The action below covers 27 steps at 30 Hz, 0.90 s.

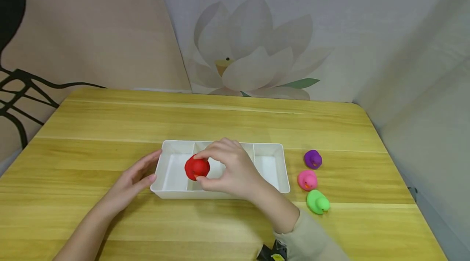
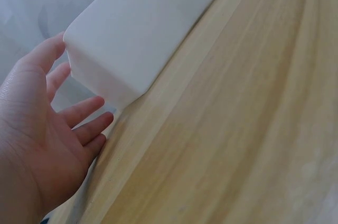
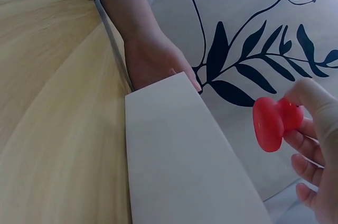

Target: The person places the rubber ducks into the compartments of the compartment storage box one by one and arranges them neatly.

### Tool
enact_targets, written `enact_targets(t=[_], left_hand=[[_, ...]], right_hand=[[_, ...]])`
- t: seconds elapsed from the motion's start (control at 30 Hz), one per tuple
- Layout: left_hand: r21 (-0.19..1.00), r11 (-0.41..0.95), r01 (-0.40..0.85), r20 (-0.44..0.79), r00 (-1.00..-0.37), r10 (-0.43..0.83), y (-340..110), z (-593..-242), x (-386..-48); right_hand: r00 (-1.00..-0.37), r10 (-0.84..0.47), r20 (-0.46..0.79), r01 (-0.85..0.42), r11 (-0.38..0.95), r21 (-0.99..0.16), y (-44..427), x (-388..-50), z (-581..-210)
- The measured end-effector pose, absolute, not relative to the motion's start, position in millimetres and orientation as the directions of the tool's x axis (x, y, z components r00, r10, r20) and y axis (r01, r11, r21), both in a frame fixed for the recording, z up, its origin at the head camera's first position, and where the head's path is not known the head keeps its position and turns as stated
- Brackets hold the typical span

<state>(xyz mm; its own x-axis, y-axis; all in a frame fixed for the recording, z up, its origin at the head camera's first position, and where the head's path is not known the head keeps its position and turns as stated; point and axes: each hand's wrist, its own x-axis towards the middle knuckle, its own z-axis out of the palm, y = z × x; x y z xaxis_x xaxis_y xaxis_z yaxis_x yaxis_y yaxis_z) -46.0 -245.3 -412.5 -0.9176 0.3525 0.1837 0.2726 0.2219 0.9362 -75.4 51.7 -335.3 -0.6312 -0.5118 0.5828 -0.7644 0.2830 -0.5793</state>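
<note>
A white tray (image 1: 220,195) with three compartments lies on the table. My right hand (image 1: 233,171) pinches a red rubber duck (image 1: 197,168) between thumb and fingers, above the divider between the left and middle compartments. In the right wrist view the red duck (image 3: 269,123) is held by my right hand (image 3: 317,134) above the tray's rim. My left hand (image 1: 128,185) touches the tray's left end with relaxed fingers. In the left wrist view my left hand (image 2: 47,134) has its fingertips at the corner of the tray (image 2: 127,39), fingers spread.
Right of the tray, a purple duck (image 1: 313,159), a pink duck (image 1: 307,180) and a green duck (image 1: 318,202) stand in a column on the wooden table (image 1: 205,122). A small black object (image 1: 272,252) is at the near edge beside the right sleeve. A black chair (image 1: 22,85) stands behind left.
</note>
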Motion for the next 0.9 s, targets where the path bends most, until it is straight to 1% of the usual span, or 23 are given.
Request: enact_targets(t=[0.27, 0.67, 0.9], left_hand=[[0.939, 0.218, 0.266, 0.179, -0.919, 0.352, -244.9, -412.0, -45.8], [0.936, 0.226, 0.269, 0.177, -0.917, 0.357, -245.0, -412.3, -46.0], [0.937, 0.204, 0.284, 0.195, -0.909, 0.369, -245.4, -413.2, -46.2]], right_hand=[[-0.633, -0.521, 0.573, -0.766, 0.315, -0.560, 36.8, -78.3, -339.5], [-0.667, -0.522, 0.531, -0.739, 0.378, -0.557, 22.4, -81.6, -346.7], [-0.684, -0.536, 0.495, -0.724, 0.412, -0.554, 16.2, -85.4, -351.1]])
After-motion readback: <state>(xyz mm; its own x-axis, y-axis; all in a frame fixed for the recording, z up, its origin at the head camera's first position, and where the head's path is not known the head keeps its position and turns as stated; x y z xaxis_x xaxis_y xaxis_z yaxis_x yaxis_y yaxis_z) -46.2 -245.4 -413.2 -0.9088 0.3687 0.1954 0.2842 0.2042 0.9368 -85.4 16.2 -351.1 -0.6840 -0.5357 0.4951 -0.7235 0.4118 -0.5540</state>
